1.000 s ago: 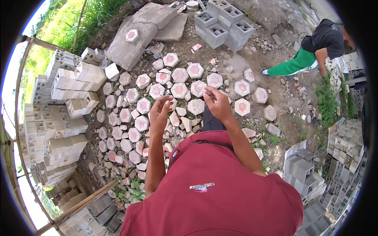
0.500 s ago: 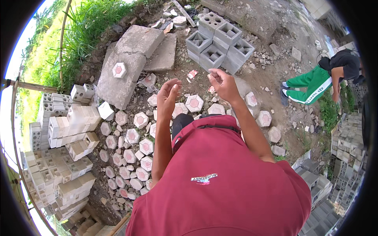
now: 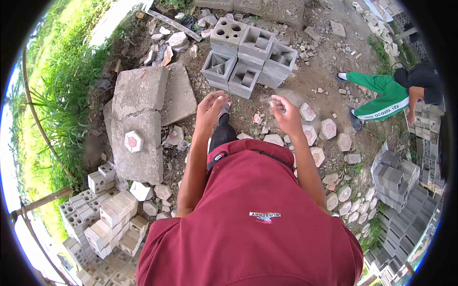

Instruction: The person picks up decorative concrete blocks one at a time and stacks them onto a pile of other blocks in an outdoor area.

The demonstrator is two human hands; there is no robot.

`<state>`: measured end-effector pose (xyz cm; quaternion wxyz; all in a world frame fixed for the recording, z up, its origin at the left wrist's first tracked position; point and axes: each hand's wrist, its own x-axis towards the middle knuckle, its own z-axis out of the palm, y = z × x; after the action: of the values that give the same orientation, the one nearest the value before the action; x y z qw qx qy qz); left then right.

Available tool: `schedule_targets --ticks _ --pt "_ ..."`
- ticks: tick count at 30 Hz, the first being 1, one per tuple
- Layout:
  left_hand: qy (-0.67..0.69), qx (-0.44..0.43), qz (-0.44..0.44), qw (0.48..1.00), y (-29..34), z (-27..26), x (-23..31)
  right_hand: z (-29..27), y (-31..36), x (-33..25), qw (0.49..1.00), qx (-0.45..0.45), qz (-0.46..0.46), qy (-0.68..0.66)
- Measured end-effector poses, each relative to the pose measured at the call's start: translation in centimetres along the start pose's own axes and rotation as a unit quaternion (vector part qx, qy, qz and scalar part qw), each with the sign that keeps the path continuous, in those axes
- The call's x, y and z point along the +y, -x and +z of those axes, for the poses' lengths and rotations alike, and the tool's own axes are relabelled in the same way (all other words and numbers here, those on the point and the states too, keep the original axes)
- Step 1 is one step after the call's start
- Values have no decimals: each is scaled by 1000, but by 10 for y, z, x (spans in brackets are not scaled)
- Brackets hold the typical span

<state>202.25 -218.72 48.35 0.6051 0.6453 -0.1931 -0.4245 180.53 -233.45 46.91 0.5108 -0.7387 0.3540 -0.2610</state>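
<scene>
My left hand (image 3: pixel 209 108) hovers in front of my body with its fingers loosely bent and nothing in it. To its right my right hand (image 3: pixel 285 114) is also raised, empty, its thumb apart from the curled fingers. Just beyond both hands stands a cluster of stacked grey hollow concrete blocks (image 3: pixel 244 80); neither hand touches it. Most of the blocks show square openings, and one far block (image 3: pixel 228 32) has round holes. My dark-clad leg (image 3: pixel 223 132) is stepping forward beside the left hand.
A cracked concrete slab (image 3: pixel 136 95) at left bears one hexagonal paver (image 3: pixel 133 141). More hexagonal pavers (image 3: pixel 328 128) lie on the ground at right. Pale block stacks (image 3: pixel 102 229) stand at lower left. A person in green trousers (image 3: pixel 386 97) bends at right. Rubble lies around the blocks.
The block cluster, slab and my hands are closer together as I have moved forward. Both hands remain raised and empty. The person at right has shifted their legs further apart.
</scene>
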Motion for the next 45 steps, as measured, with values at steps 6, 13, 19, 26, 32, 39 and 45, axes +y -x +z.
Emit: schedule_targets --ticks 6,13,19,26,32,39,45 --pt "-60 -65 -27 996 -141 -47 8 56 -80 16 990 65 122 25" --pt "-106 -123 -128 978 -217 -72 -7 84 -124 35 977 74 195 56" --pt "-162 -144 -210 953 -260 -63 -34 101 -155 90 966 70 241 59" --pt "-129 -86 -269 951 -333 -45 -131 145 -210 226 958 -37 264 108" --pt "-170 -30 -320 932 -419 -28 -305 193 -245 411 929 -43 319 183" --pt "-215 54 -490 843 -483 -52 -445 241 -292 516 853 -63 491 166" --pt "-26 66 -526 848 -500 -7 -470 246 -287 569 858 -58 478 181"
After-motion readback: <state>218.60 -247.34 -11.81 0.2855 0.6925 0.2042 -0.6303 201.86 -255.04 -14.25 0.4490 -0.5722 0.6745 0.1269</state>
